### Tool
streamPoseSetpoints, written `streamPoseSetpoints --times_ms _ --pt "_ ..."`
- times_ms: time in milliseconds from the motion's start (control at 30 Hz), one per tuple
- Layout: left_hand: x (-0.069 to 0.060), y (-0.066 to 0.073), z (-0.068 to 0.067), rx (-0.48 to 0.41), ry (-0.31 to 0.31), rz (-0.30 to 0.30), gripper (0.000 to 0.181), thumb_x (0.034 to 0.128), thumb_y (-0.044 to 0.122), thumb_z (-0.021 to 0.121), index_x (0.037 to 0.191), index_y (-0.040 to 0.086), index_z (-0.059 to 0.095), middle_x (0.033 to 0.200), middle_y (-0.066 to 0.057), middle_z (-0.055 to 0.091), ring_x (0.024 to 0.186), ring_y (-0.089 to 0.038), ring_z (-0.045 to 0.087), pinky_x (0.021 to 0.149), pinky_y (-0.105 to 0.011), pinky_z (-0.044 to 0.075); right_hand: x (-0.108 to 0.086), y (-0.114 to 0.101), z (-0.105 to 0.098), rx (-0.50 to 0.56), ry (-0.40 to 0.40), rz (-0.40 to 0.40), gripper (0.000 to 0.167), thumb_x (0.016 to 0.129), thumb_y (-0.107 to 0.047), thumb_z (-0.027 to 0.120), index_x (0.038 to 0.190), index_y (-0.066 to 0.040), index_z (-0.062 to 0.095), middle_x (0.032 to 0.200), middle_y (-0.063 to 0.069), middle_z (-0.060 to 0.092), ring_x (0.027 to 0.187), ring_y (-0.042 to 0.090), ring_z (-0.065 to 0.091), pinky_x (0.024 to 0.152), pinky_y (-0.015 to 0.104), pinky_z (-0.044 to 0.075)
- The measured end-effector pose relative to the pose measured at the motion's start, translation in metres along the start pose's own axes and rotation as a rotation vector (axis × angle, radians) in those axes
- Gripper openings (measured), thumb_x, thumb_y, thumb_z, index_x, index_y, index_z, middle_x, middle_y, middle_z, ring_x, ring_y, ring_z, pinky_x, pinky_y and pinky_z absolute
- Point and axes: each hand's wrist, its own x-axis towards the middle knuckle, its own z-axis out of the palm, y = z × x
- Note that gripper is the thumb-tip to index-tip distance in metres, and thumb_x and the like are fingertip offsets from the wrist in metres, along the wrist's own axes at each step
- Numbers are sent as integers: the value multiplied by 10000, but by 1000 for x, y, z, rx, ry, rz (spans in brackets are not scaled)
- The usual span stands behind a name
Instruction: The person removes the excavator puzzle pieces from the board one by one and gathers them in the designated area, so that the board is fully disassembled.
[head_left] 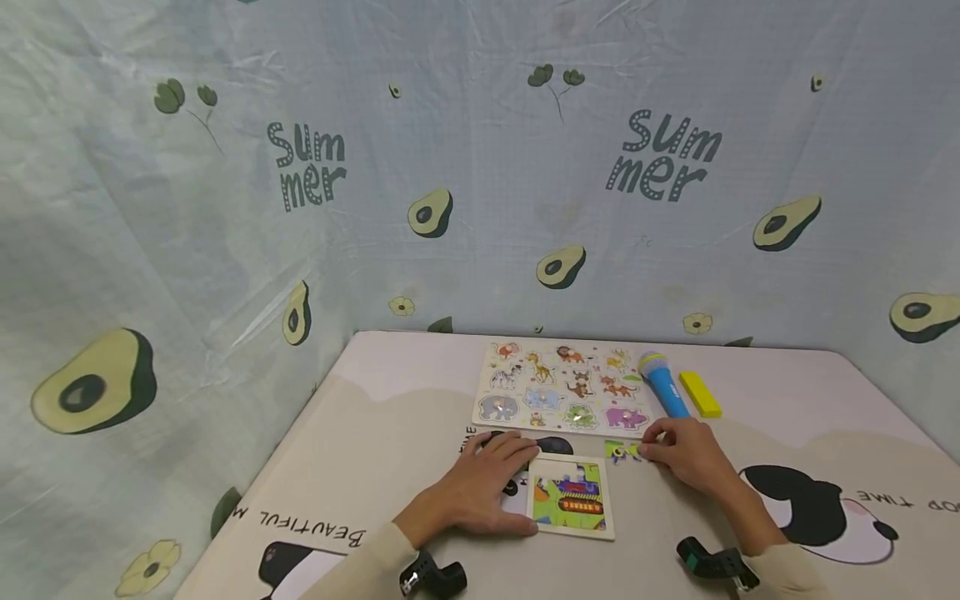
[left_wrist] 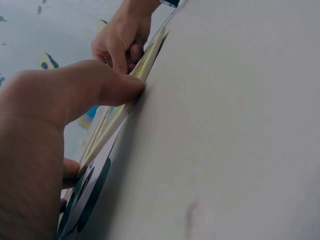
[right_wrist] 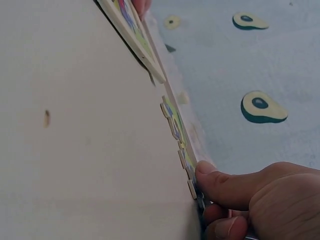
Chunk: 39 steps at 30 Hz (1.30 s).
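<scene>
Your left hand (head_left: 491, 483) lies at the left side of the framed puzzle (head_left: 573, 531), its fingers spread wide and fairly straight: the thumb touches the frame near its near-left corner, and the fingertips reach toward the far-left one. The puzzle lies flat on the bench (head_left: 375, 450), just to the right of that palm and turned slightly, its picture mostly filled but for a pale bare patch (head_left: 551, 468) along the far edge, toward the left.

Beyond it, the animal board (head_left: 527, 353) lies with its long axis running left to right. Between the board and the frame's far-right corner you have the loose puzzle pieces (head_left: 618, 452), in a short row that also runs left to right; whether they interlock, you cannot tell. Their right end meets your right hand (head_left: 688, 454), whose fingers are curled and narrow, with thumb and fingertip pinching that end.

So from your right fingers the row points leftward, and the bare patch lies further left and a little nearer to you. Your right hand is the nearer to the pieces, your left to the patch. Past your right hand sit the blue microphone (head_left: 667, 387) and, to its right, the yellow block (head_left: 701, 394).
</scene>
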Motion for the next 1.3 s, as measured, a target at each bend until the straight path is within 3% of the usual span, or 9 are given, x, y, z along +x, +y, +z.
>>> streamPoseSetpoints --times_ms 300,467,800,1067,1300 --pt "0 1 0 2 5 12 995 775 786 591 1569 220 394 1612 68 368 1528 -214 255 1188 -565 222 1 -15 -1 96 3 -35 159 923 -166 742 1040 -59 728 713 30 569 552 175 519 486 249 441" --pt "1 1 1 -9 4 11 993 774 780 597 1568 219 396 1611 65 370 1527 -219 258 1189 -571 218 1 -32 2 152 -56 -100 136 914 -124 743 1031 -55 724 735 25 586 569 158 540 504 252 477" --pt "4 1 -1 -4 -1 14 998 772 777 595 1572 215 389 1613 60 366 1525 -224 260 1195 -564 209 -3 -56 7 85 -114 -175 107 879 -113 783 978 -89 751 795 -18 594 780 174 540 647 229 483" --pt "2 0 0 -6 -2 2 994 775 783 594 1570 221 390 1612 65 367 1526 -220 258 1193 -567 213 -3 -65 20 78 -229 -250 94 865 -96 791 954 -103 761 781 -41 595 766 173 528 640 233 470" --pt "0 1 -2 -27 -3 -6 994 775 776 598 1569 215 394 1610 66 371 1527 -214 254 1192 -564 209 -3 -65 27 62 -274 -231 119 867 -114 795 968 -171 772 801 -58 592 783 159 521 660 245 444"
